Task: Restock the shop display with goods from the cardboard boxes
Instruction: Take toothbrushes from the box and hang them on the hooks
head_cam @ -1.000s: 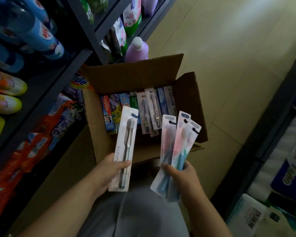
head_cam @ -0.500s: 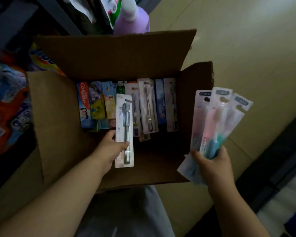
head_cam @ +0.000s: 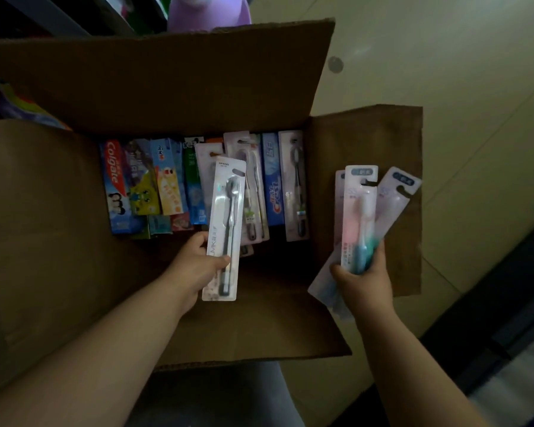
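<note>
An open cardboard box (head_cam: pixel 173 87) fills the middle of the head view. Inside stand toothpaste cartons (head_cam: pixel 142 186) on the left and packed toothbrushes (head_cam: pixel 295 186) on the right. My left hand (head_cam: pixel 198 266) grips a white pack with a grey toothbrush (head_cam: pixel 225 223) by its lower half, held over the box's inside. My right hand (head_cam: pixel 363 282) holds a fan of three pink and blue toothbrush packs (head_cam: pixel 363 211) over the box's right flap (head_cam: pixel 392 140).
A purple bottle (head_cam: pixel 208 9) stands behind the box at the foot of dark shelving (head_cam: pixel 43 13). Coloured packets (head_cam: pixel 19 109) show at the far left. Pale tiled floor (head_cam: pixel 444 72) lies to the right, with another dark shelf unit (head_cam: pixel 506 318) at the lower right.
My view has closed in on the box. My left hand has carried the grey toothbrush pack forward over the box's inside. My right hand with its fan of packs has shifted right over the flap.
</note>
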